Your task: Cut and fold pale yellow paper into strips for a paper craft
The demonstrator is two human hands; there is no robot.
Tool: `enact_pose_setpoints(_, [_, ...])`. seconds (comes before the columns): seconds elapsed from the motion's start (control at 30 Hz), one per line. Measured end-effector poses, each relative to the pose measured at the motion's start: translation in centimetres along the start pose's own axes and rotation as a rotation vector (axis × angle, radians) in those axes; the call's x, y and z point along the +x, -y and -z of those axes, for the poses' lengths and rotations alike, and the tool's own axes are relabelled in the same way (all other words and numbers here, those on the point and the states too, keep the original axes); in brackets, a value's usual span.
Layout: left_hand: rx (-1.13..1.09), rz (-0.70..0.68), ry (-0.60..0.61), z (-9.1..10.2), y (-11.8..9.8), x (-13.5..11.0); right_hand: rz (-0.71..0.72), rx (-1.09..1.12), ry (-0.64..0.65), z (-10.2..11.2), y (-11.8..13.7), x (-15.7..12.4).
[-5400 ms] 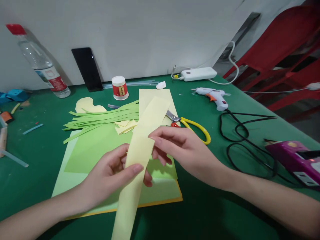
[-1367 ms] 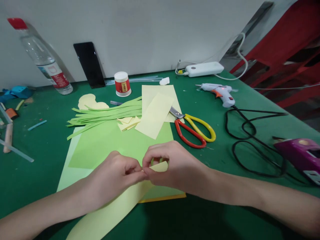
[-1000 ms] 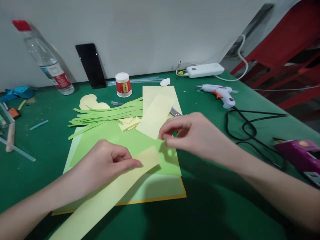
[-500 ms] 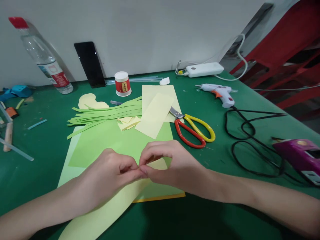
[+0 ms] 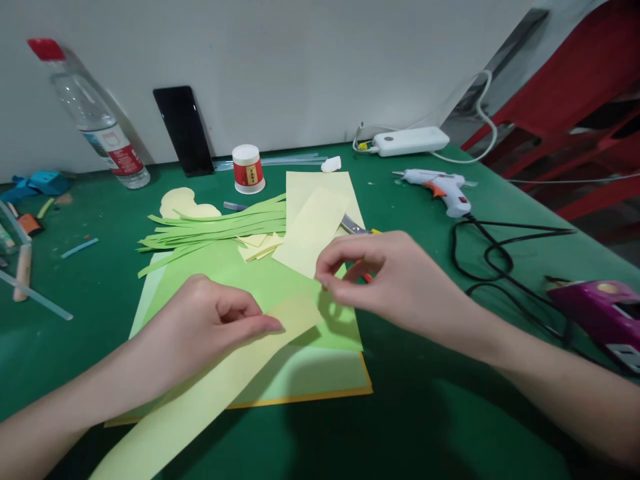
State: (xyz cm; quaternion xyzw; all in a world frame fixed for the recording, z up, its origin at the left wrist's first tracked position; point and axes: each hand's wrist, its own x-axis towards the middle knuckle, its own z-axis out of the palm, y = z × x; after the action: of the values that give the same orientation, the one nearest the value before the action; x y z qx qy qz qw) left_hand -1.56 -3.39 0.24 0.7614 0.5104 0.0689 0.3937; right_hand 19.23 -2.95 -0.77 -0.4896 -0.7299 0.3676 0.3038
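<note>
Pinched between the thumb and fingers of my left hand is a long pale yellow paper strip. Its lower end runs out of the picture towards me, and its upper end is free. My right hand is apart from the strip, up and to the right, its thumb and fingertips together; whether anything small is between them I cannot make out. Under both hands lie green paper sheets. Partly covered by my right hand are scissors with red and yellow handles.
Cut green strips, folded yellow scraps and yellow sheets lie behind. A small red-and-white tub, bottle and phone stand along the wall. A glue gun with a looping black cord lies right, near a purple box.
My right hand has left the strip's end and moved up and right, now covering most of the scissors' handles. My left hand keeps the strip, whose upper end now shows.
</note>
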Motion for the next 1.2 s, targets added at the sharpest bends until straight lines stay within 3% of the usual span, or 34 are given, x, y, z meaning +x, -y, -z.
enact_pose_setpoints(0.07, [-0.041, 0.011, 0.003, 0.0, 0.0, 0.2, 0.017, 0.021, -0.047, 0.3, 0.0, 0.1])
enact_pose_setpoints(0.13, [-0.082, 0.016, 0.013, -0.1, 0.0, 0.4, 0.047, 0.074, -0.012, 0.0, 0.0, 0.2])
enact_pose_setpoints(0.23, [-0.155, 0.017, 0.038, -0.3, -0.1, 0.6, 0.078, 0.131, 0.034, -1.3, -0.2, 0.1])
enact_pose_setpoints(0.37, [-0.254, 0.033, 0.116, -0.8, -0.4, 0.7, 0.098, 0.194, -0.016, -3.0, -0.9, -0.1])
enact_pose_setpoints(0.57, [-0.307, 0.062, 0.201, -2.2, -0.2, 0.9, 0.067, 0.122, 0.043, -4.1, -1.6, -0.5])
enact_pose_setpoints(0.73, [-0.377, 0.022, 0.132, -2.9, 0.3, 1.0, 0.109, 0.077, 0.038, -3.3, -1.3, -0.4])
enact_pose_setpoints(0.93, [-0.423, 0.023, 0.098, -2.8, -0.1, 0.8, 0.133, 0.005, -0.099, -1.0, -0.7, 0.2])
enact_pose_setpoints(1.2, [-0.422, -0.005, 0.075, -2.9, -0.3, 0.5, 0.134, 0.013, -0.106, -0.2, -0.5, 0.3])
